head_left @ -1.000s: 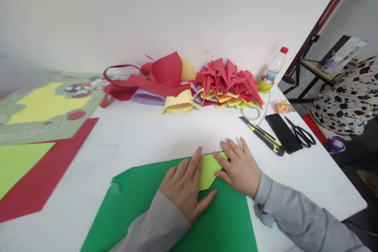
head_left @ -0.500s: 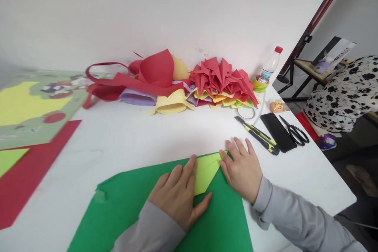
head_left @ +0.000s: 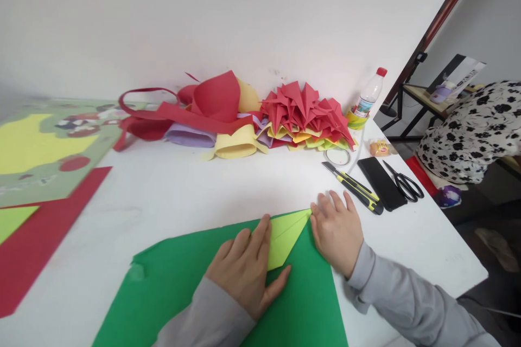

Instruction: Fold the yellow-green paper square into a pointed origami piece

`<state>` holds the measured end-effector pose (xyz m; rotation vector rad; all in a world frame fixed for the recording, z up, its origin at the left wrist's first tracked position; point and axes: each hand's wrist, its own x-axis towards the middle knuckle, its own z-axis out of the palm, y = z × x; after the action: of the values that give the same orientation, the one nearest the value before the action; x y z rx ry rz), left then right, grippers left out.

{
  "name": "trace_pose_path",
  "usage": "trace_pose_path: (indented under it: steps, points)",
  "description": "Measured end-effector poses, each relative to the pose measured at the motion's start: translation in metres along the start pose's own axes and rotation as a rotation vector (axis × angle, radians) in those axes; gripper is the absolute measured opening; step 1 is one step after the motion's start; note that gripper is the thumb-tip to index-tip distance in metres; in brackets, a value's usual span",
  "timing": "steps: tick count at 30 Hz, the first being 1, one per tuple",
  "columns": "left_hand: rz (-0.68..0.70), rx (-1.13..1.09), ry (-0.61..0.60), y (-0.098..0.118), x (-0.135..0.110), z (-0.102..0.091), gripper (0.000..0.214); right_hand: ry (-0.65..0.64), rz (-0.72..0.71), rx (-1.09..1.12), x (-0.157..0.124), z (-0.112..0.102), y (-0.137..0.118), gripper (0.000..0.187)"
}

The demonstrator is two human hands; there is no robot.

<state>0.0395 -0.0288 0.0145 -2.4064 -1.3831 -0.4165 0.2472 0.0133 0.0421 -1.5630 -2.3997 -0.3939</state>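
A folded piece of yellow-green paper (head_left: 285, 238) lies on a large green paper sheet (head_left: 179, 276). It narrows to a sharp tip at the right, and a crease line runs toward that tip. My left hand (head_left: 244, 265) presses flat over its left part, fingers stretched out and thumb spread, hiding that end. At the tip, my right hand (head_left: 336, 233) has its fingers curled in, with thumb and index finger closed on the point of the paper. Part of this grip is hidden from view.
Behind lie red folded paper spikes (head_left: 301, 105) and curled red paper pieces (head_left: 215, 100). To the right are a utility knife (head_left: 356, 190), a black phone-like slab (head_left: 382, 184), scissors (head_left: 407, 184), a tape roll (head_left: 337, 157) and a bottle (head_left: 370, 92). Red paper (head_left: 52, 233) lies left.
My right hand has slid slightly right to the paper's tip, and the upper flap now lies as a narrow point. My left hand has stayed in place.
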Motion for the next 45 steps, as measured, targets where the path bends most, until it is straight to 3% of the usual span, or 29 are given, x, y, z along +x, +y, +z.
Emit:
trace_pose_path:
  steps: [3, 5, 8, 10, 13, 19, 32, 40, 45]
  points:
    - [0.003, 0.024, 0.016, 0.001, -0.001, 0.002, 0.062, 0.040, -0.010, 0.044, 0.001, 0.000, 0.001, 0.034]
    - [0.004, 0.021, 0.045, 0.002, -0.002, 0.004, 0.064, 0.039, -0.090, 0.104, 0.001, -0.001, -0.001, 0.036]
    - [-0.010, 0.002, 0.071, 0.004, -0.006, 0.003, 0.067, -0.042, -0.263, 0.210, -0.001, -0.002, -0.006, 0.038]
    - [-0.041, -0.035, 0.052, 0.005, -0.007, 0.000, 0.069, -0.099, -0.295, 0.243, -0.002, 0.000, -0.007, 0.040]
    - [-0.045, -0.118, 0.046, 0.001, -0.008, -0.003, 0.062, -0.138, -0.262, 0.253, -0.001, 0.004, -0.005, 0.044]
    - [0.126, -0.300, 0.094, -0.007, -0.012, 0.007, 0.042, -0.202, -0.254, 0.297, 0.004, 0.006, -0.001, 0.046]
    - [0.149, -0.220, 0.009, -0.001, -0.010, 0.002, 0.035, -0.326, -0.175, 0.299, 0.000, -0.001, -0.007, 0.064]
    - [0.166, -0.196, 0.001, 0.000, -0.006, -0.003, 0.038, -0.303, -0.094, 0.273, 0.022, 0.010, 0.003, 0.060]
    - [0.171, -0.203, 0.007, 0.001, -0.005, -0.004, 0.037, -0.265, 0.035, 0.328, 0.033, 0.014, 0.013, 0.049]
